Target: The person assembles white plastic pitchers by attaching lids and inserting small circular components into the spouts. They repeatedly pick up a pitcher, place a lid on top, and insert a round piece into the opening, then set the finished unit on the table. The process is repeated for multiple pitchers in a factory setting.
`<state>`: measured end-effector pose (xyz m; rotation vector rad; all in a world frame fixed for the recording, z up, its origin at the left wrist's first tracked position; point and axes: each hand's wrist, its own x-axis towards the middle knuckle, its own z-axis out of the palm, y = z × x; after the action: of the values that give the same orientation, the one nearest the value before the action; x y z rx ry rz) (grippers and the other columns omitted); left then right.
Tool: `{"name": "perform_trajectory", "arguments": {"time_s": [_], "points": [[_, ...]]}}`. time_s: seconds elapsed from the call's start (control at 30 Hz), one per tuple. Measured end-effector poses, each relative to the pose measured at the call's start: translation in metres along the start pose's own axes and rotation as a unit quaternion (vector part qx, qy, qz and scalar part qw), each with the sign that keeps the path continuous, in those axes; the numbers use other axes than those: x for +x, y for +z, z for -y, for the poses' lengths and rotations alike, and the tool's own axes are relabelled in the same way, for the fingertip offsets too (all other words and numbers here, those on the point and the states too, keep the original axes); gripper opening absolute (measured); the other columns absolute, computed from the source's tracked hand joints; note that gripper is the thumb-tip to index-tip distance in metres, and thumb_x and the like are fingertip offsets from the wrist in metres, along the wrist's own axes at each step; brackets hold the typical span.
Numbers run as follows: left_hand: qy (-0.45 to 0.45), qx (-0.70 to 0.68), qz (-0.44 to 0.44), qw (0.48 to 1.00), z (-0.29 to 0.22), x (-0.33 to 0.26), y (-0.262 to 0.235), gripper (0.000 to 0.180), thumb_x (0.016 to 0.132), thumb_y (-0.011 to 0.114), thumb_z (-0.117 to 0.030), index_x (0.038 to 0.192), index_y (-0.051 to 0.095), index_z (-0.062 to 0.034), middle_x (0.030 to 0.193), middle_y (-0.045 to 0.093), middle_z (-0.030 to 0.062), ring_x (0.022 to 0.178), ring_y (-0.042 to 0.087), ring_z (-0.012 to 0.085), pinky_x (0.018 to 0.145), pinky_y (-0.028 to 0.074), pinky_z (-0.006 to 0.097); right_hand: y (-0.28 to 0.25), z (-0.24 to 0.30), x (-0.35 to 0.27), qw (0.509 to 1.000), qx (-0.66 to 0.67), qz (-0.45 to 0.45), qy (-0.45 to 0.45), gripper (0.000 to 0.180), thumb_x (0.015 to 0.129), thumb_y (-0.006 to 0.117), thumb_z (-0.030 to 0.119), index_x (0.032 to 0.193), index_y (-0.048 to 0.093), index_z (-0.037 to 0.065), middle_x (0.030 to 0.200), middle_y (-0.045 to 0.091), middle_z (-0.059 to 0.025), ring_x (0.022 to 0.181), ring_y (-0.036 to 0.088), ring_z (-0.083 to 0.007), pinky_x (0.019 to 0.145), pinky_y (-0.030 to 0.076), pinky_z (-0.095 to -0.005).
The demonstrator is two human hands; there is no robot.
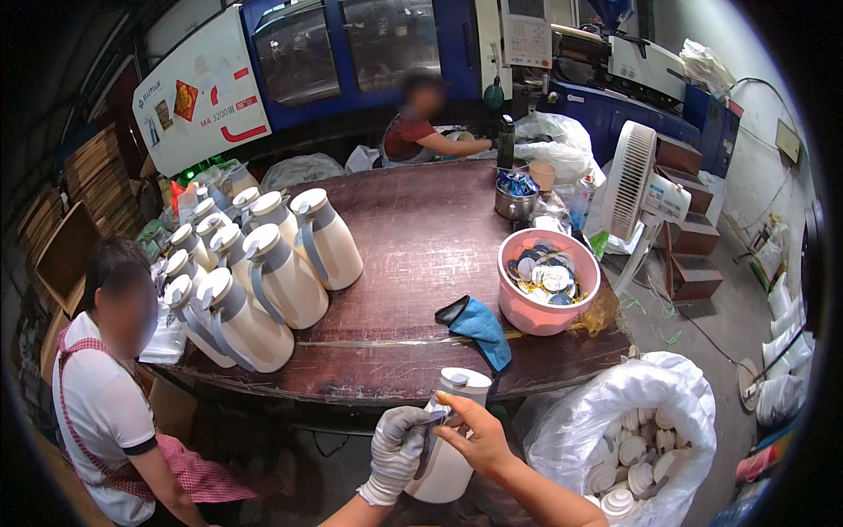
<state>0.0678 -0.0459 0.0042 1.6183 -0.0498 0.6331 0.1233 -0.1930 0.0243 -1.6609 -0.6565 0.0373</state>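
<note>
Beside the upright, tapered cream-and-grey jug [446,479], gloved left hand [398,446] is curled handle-side, bare right hand [480,439] opposite; clamping cannot be told.

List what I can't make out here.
All in the head view:
Tall cream-and-grey jug: part of its side, hidden by the striped-gloved left hand and bare right hand.
Whatever the hands pinch: too small, partly covered by fingers.
Round pink plastic bucket: lower contents, hidden by its wall.
Translucent white plastic sack: bottom, cut off by the lower edge.
</note>
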Motion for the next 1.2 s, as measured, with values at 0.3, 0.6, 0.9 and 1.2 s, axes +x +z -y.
{"name": "perform_trajectory", "arguments": {"time_s": [0.3,0.6,0.9,1.2], "points": [[-0.142,-0.157,-0.012,0.977,0.012,-0.014,0.007,0.038,0.09,0.06,0.001,0.126,0.048,-0.0049,0.109,0.059,0.0069,0.093,0.059,0.0107,0.082,0.05,0.024,0.003,-0.009,0.001,0.992,-0.119,-0.018,-0.034,0.051,0.076,0.075,0.007,0.125,0.06,0.008,0.092,0.065,-0.007,0.083,0.062,-0.0211,0.075,0.049,-0.0295],[-0.185,-0.109,0.037,0.976,0.02,-0.017,0.016,0.062,0.081,0.074,-0.008,0.134,0.041,-0.0095,0.116,0.056,0.0044,0.101,0.057,0.0142,0.086,0.049,0.028,0.021,0.005,-0.003,0.999,-0.029,-0.04,0.019,0.042,0.087,0.066,0.014,0.126,0.058,0.002,0.111,0.066,-0.0159,0.099,0.065,-0.0228,0.084,0.049,-0.0308],[-0.209,-0.11,-0.026,0.971,-0.002,-0.024,0.018,0.062,0.078,0.078,-0.011,0.13,0.046,-0.0042,0.121,0.056,0.0079,0.111,0.055,0.0173,0.095,0.047,0.031,0.033,-0.016,-0.018,0.972,0.205,-0.057,0.098,0.043,0.093,0.054,0.007,0.134,0.049,-0.003,0.12,0.058,-0.0097,0.103,0.055,-0.0136,0.092,0.043,-0.0267],[-0.211,-0.041,-0.004,0.977,-0.005,-0.034,0.007,0.049,0.081,0.074,-0.008,0.124,0.051,-0.0018,0.115,0.059,0.0073,0.105,0.057,0.0145,0.091,0.048,0.029,0.017,-0.003,-0.023,0.992,0.081,-0.069,0.064,0.031,0.089,0.055,0.007,0.118,0.063,0.003,0.109,0.064,-0.0125,0.1,0.061,-0.0233,0.088,0.046,-0.0317]]}}
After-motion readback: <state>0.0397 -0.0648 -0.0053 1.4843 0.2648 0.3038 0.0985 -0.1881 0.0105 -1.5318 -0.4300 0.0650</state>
